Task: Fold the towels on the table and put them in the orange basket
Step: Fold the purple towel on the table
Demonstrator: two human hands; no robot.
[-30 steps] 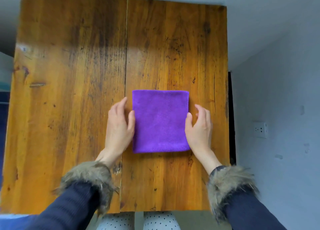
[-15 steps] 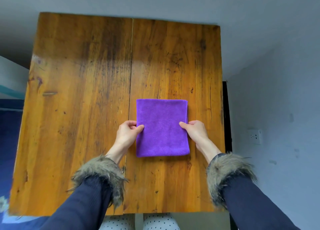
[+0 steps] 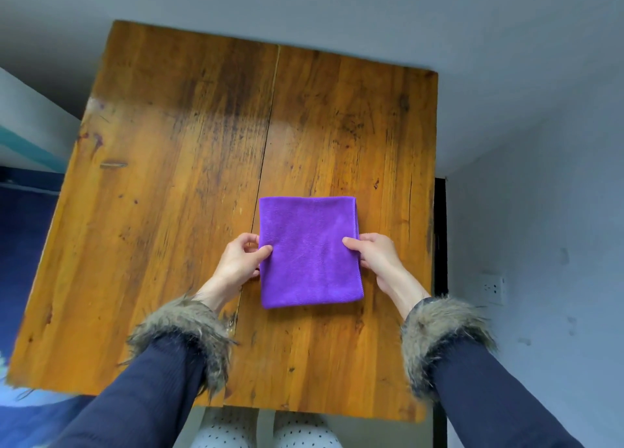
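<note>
Folded purple towel pinched at both side edges, ready to lift.

The wooden table (image 3: 175,211) spreads out beneath and well beyond both hands; the purple microfibre towel (image 3: 309,252) lies flat on it directly between them, folded into a neat rectangle reaching a little past the fingertips and back toward the fur-trimmed cuffs (image 3: 182,333). The left hand (image 3: 241,262) pinches the towel's left edge, thumb on top and fingers curled beside it; the right hand (image 3: 374,257) pinches the right edge the same way. The cloth looks light, soft and limp (several layers, so likely to sag or fan open), so holding both sides at mid-length, as now, should keep the fold together. No orange basket is in view.
</note>
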